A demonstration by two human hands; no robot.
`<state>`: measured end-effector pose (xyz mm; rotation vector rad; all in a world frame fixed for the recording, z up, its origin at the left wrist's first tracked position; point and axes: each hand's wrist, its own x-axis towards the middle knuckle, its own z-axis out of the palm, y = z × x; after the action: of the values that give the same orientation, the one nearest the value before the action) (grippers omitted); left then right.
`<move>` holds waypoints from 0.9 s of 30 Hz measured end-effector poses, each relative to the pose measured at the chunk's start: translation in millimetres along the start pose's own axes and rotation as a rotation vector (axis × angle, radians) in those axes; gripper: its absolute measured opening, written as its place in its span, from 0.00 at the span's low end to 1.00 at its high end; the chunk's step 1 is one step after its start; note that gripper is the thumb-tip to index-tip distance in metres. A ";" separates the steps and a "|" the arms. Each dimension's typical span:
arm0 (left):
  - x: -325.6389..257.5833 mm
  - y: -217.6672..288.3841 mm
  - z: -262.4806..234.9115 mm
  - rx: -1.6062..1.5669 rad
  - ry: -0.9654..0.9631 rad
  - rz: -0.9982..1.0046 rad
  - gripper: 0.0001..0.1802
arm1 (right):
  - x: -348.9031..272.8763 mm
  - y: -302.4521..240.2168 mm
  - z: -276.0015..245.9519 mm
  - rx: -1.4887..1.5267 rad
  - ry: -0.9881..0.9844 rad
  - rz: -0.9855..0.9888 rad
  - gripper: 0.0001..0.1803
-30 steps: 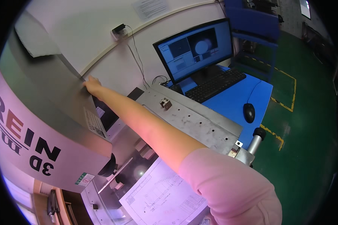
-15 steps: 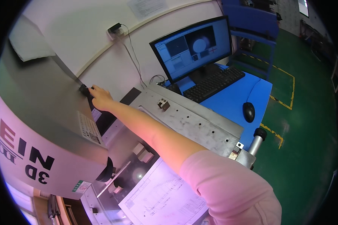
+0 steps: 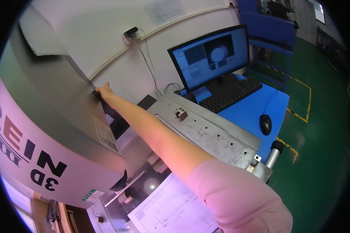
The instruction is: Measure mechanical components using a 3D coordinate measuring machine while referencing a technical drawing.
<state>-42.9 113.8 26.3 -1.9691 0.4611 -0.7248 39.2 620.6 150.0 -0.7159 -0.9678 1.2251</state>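
Observation:
My right arm stretches across the measuring machine from the lower right. At its end my right hand [image 3: 106, 93] is closed on a black knob [image 3: 96, 94] on the side of the machine's grey upright housing [image 3: 62, 85], with one digit pointing up. The hand partly hides the knob. Below the forearm, a sheet with a technical drawing [image 3: 171, 209] lies beside the glass stage [image 3: 144, 184], where a bright light spot shows. A thin rod [image 3: 124, 189] and a small pinkish block [image 3: 126, 199] are near the lens end of the housing. I cannot see my left hand.
A small metal block [image 3: 181, 113] sits on the grey metal bed [image 3: 206, 134] with its row of holes. Beyond stand a monitor [image 3: 210, 56], a keyboard [image 3: 231, 94] and a mouse [image 3: 265, 124] on a blue table [image 3: 241, 114]. A black-capped handle [image 3: 275, 151] sticks out at right.
My right hand has turned on the knob, and one digit now points upward. The view has shifted, so the whole scene sits a little farther right.

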 end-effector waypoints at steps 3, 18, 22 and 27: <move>-2.7 9.8 0.5 -0.005 -0.023 -0.087 0.05 | 15.1 -9.5 -19.7 -0.044 -0.259 -0.065 0.25; 92.6 21.4 49.3 0.836 -0.347 -1.969 0.06 | -64.5 4.2 -93.1 -1.213 -0.091 -1.089 0.41; 40.1 12.5 25.5 -0.050 0.042 -0.731 0.06 | -46.1 -20.4 -75.3 -1.225 -0.112 -1.088 0.39; 116.5 25.4 59.0 0.842 -0.242 -1.831 0.06 | -42.8 -42.3 -52.0 -1.164 -0.303 -0.734 0.34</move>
<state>83.0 72.1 16.8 -1.1308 -1.7567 -1.3268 102.0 572.2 154.9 -0.9162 -2.0049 0.0172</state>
